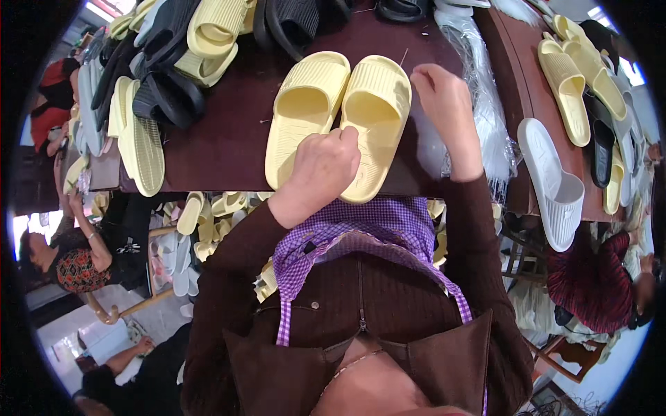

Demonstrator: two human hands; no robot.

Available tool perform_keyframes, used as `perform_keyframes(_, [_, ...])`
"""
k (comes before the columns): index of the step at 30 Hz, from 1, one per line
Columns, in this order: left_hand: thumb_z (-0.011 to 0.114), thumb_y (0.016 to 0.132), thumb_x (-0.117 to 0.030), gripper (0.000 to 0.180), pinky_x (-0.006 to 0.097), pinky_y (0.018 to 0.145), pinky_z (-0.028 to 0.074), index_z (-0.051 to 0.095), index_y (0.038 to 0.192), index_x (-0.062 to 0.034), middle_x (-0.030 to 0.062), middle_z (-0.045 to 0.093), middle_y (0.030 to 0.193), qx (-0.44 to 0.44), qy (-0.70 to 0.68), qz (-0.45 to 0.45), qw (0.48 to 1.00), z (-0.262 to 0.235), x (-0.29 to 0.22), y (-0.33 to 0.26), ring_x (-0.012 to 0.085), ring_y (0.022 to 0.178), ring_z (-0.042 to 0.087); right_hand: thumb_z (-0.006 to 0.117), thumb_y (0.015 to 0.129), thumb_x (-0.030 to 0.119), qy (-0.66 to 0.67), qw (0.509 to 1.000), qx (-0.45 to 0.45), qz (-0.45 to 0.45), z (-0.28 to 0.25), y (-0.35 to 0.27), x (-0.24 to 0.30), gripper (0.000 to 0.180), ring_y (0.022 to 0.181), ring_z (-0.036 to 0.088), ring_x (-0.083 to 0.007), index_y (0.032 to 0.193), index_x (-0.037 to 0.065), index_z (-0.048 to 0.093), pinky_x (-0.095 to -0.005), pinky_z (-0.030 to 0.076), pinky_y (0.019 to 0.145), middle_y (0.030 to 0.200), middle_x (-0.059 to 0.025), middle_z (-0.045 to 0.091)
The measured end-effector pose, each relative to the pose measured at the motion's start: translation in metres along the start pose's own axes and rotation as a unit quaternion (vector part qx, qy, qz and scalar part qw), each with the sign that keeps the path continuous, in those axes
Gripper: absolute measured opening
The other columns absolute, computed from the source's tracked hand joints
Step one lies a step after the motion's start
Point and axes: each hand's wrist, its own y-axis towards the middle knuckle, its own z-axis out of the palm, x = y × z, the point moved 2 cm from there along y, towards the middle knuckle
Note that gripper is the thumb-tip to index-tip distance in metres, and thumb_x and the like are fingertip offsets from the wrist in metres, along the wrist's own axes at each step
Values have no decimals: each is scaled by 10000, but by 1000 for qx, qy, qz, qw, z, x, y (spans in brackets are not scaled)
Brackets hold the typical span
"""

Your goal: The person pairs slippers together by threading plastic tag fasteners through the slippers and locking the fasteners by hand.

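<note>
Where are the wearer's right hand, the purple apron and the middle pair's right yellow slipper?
Right hand [445, 98], head view: middle of the hand.
Purple apron [385, 216], head view: checked cloth.
Yellow slipper [381, 130], head view: footbed.

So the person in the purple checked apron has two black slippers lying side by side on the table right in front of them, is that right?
Not quite: the left slipper and right slipper are pale yellow, not black, as the head view shows. They do lie side by side, and the apron is purple checked.

I see a dark red table on my remote feed, two yellow slippers at its near edge, clear plastic, piled slippers
</note>
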Motion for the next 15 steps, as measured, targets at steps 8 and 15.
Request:
perform_keyframes(8, [572, 741, -47, 57, 372, 578, 471, 519, 733, -28, 120, 571, 630, -25, -65, 60, 996, 4, 0, 3, 276, 574, 589, 630, 791, 312, -159, 972, 67, 159, 51, 51, -47, 327, 772, 656, -341, 869, 2, 700, -392, 503, 728, 807, -205, 661])
perform_keyframes(15, [567, 767, -63, 65, 394, 627, 464, 517, 753, -24, 127, 573, 677, -10, -120, 81, 989, 3, 5, 0, 295, 638, 589, 651, 760, 264, -47, 996, 45, 59, 63, 50, -65, 265, 768, 663, -325, 842, 20, 714, -380, 509, 728, 799, -194, 670])
